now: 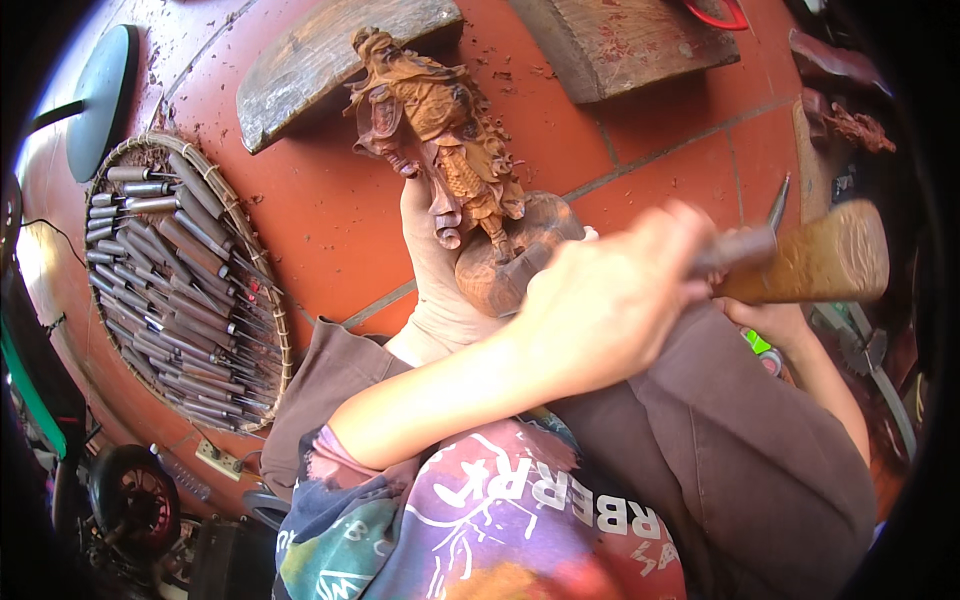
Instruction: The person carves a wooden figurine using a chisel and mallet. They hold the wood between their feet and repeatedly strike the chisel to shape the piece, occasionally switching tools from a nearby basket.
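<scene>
A carved wooden figure [440,125] in armour and robes leans on its round base [490,275] between my legs, against my foot [430,270]. My left arm reaches across my lap. My left hand [620,285], smeared by motion, is closed around the dark handle [738,252] of a chisel whose blade is hidden. Right beside that handle's butt is a wooden mallet [835,255] with a thick, pale, worn head. My right hand [765,315] is closed on the mallet from below, over my right knee, and most of its fingers are hidden.
At the left a woven basket [282,385] holds many chisels with dark handles. Two wooden blocks, one curved [310,70] and one flat [640,45], lie on the red tiles [330,220] among wood chips. A round dark stand base [103,100] is at upper left.
</scene>
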Tool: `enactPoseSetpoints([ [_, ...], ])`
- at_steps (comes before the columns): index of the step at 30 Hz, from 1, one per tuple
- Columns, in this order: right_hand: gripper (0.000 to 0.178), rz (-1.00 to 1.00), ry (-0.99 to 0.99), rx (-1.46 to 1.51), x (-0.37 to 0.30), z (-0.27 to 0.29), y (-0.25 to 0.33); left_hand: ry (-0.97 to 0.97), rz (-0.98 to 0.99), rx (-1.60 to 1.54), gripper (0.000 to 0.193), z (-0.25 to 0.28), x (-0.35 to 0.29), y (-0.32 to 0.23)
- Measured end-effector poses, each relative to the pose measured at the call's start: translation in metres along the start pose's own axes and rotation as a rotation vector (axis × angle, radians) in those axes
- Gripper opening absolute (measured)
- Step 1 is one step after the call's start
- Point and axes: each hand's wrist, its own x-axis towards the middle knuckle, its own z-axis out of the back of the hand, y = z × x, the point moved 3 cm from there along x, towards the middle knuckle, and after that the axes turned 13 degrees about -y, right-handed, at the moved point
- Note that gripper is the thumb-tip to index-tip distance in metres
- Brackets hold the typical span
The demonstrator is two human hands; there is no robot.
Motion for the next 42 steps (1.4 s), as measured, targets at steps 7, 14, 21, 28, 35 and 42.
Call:
enactPoseSetpoints([
  [7, 0.037, -0.120, 0.048, 0.334, -0.003, 0.003, 0.001, 0.010, -0.381, 0.163, 0.030, -0.006, -0.006, 0.010],
  [14, 0.032, -0.144, 0.112, 0.140, 0.001, -0.003, 0.003, 0.004, -0.470, 0.168, 0.045, 0.008, -0.003, 0.023],
  [21, 0.037, -0.023, 0.142, 0.078, -0.005, 0.002, 0.030, 0.186, -0.379, 0.282, 0.037, 0.072, -0.028, -0.003],
  [28, 0.028, 0.090, 0.186, 0.045, 0.008, -0.005, 0.030, -0.094, -0.220, 0.328, 0.063, 0.091, -0.031, -0.006],
  [35, 0.029, 0.034, 0.177, 0.039, 0.001, -0.010, 0.030, -0.399, -0.216, 0.492, 0.027, 0.106, -0.063, 0.005],
  [42, 0.039, 0.116, 0.104, -0.023, -0.006, -0.005, 0.009, -0.271, -0.270, 0.636, 0.028, 0.103, -0.070, 0.011],
])
